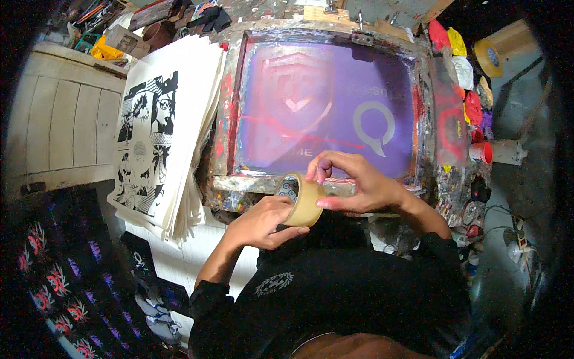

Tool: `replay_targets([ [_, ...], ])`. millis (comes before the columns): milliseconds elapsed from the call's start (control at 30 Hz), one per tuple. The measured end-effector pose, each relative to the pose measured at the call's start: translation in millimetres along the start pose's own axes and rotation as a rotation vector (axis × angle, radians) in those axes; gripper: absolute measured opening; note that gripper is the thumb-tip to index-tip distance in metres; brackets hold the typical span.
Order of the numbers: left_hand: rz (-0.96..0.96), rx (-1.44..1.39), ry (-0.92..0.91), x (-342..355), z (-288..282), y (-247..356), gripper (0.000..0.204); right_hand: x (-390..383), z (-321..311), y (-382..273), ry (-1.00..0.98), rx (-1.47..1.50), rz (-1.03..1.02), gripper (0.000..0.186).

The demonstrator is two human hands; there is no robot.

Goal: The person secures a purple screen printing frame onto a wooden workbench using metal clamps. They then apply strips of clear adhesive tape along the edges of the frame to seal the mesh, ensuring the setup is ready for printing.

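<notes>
A wide roll of tan packing tape (308, 204) is held in front of my body, at the near edge of a screen-printing frame (226, 140). My left hand (262, 222) grips the roll from the left, its fingers reaching into the patterned core and its thumb underneath. From the right, my right hand (368, 184) closes on the roll, with thumb against the tape's outer face and fingertips at its upper rim. Whether a tape end is lifted between them I cannot tell. Beyond lies the frame's purple mesh (373, 90), marked with a shield shape and a pale ring.
Left of the frame rests a thick stack of paper (194, 90) with a black-and-white print on top. Paint-smeared tubs, including a red cup (482, 152), line the right side. Another tape roll (488, 58) is at the far right. Printed dark fabric (89, 275) spreads at lower left.
</notes>
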State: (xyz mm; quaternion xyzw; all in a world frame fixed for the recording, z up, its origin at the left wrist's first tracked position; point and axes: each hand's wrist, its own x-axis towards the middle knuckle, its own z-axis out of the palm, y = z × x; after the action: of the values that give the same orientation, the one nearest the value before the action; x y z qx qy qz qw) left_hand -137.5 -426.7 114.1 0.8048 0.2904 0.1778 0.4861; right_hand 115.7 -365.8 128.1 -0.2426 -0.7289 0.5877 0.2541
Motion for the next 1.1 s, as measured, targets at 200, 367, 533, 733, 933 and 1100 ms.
replay_targets([
  [200,-0.077,-0.022,-0.044,-5,2,0,0.031,-12,14,14,0.155,-0.061,-0.017,0.017],
  [367,-0.297,0.130,0.010,-9,-17,13,0.036,-34,20,16,0.193,-0.027,-0.036,0.018],
  [533,-0.366,0.082,-0.024,-5,-12,15,0.040,-20,4,9,0.266,0.210,0.273,0.019],
  [733,-0.313,0.135,0.130,3,-17,26,0.039,7,-22,34,0.034,-0.109,0.102,0.028],
  [933,-0.345,0.285,0.035,1,-33,37,0.036,30,-13,31,0.148,0.018,0.002,0.040],
  [1100,-0.293,0.349,0.027,5,-34,43,0.034,42,9,40,0.039,0.019,0.053,0.042],
])
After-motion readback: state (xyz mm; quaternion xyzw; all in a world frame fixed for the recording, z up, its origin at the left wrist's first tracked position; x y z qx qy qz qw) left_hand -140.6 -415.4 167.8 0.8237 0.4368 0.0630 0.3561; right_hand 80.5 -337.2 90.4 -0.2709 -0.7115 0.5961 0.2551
